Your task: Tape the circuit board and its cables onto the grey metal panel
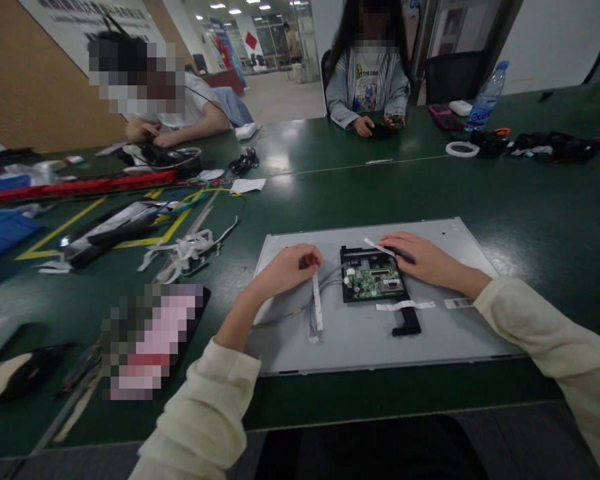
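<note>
My left hand [291,268] is closed in a pinch at the top end of a white tape strip [318,307], which runs down over thin grey cables [303,312] on a flat grey metal panel [345,347]. My right hand [423,259] lies with fingers stretched over the upper right corner of a black plastic bracket [410,321]. Its fingertips touch another white tape strip [377,247]. A dark piece shows between thumb and fingers; whether it belongs to the bracket I cannot tell. Inside the bracket sits a green circuit board [373,283]. A third tape strip [405,306] crosses the bracket's lower edge.
Left of the panel lie a phone [155,343], crumpled white strips [185,252] and a computer mouse [17,377]. Two people sit across the green table [300,193]. A water bottle [487,97], a tape roll [462,149] and black bundles [555,145] stand or lie far right.
</note>
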Demonstrator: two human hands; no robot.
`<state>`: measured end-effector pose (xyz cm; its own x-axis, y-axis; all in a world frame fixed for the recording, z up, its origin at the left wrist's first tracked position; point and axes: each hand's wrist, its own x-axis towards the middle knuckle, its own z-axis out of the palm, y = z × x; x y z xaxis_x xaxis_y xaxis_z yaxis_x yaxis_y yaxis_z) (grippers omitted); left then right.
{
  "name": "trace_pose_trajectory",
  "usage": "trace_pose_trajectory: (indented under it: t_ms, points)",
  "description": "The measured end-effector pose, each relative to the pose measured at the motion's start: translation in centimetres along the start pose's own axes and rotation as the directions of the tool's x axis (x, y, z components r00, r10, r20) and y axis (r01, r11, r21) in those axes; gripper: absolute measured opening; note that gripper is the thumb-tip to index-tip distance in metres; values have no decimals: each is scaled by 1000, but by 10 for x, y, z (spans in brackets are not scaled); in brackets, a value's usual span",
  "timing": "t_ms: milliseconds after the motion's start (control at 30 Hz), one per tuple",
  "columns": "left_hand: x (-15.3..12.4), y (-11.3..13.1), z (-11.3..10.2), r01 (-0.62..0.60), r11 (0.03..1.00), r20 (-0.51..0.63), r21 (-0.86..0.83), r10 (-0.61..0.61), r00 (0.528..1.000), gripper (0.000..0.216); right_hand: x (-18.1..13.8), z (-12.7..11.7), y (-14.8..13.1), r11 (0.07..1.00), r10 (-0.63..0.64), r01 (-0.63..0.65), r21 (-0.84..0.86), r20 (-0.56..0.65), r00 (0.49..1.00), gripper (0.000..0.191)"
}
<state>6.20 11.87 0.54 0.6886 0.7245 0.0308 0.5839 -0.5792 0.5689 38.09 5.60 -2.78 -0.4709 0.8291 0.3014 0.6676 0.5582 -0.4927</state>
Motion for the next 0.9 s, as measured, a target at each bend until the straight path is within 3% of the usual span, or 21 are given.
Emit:
trace_pose_trajectory:
  t_ms: [300,533,900]
  points:
    - [2,5,-4,15,1000,8,15,-15,1000,13,-14,-23,10,997,68,-70,32,58,996,48]
    - [3,11,-6,31,999,2,20,-31,1000,12,-15,-32,14,987,33,-45,152,85,996,46]
    - [3,8,-5,25,999,10,31,-25,1000,12,-15,-24,24,978,42,-54,200,64,997,11]
